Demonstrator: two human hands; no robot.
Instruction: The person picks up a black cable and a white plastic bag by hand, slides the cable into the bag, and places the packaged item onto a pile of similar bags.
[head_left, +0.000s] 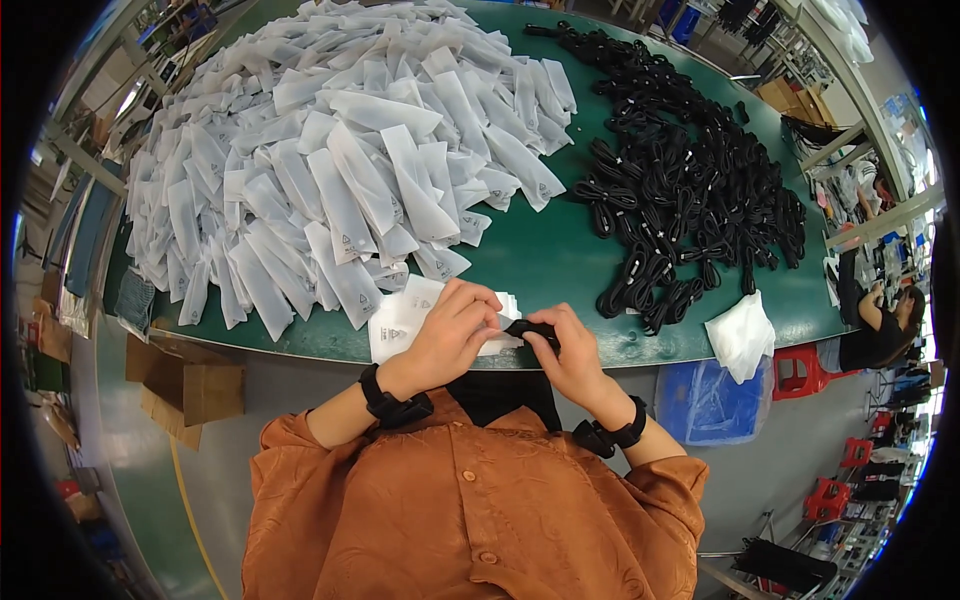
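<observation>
My left hand (450, 335) holds a flat frosted white pouch (400, 325) at the near edge of the green table (545, 255). My right hand (565, 350) grips a coiled black cable (528, 328) and pushes its end against the pouch's opening. Both hands meet in front of my chest, each wrist wearing a black band. A big heap of the same white pouches (330, 150) covers the left half of the table. A pile of coiled black cables (680, 170) lies on the right half.
A crumpled white bag (742, 335) sits at the table's near right edge. Below it stands a blue bin (705, 400). Cardboard boxes (185, 385) lie on the floor at left. Red stools (800, 372) and another seated person (880, 320) are at right.
</observation>
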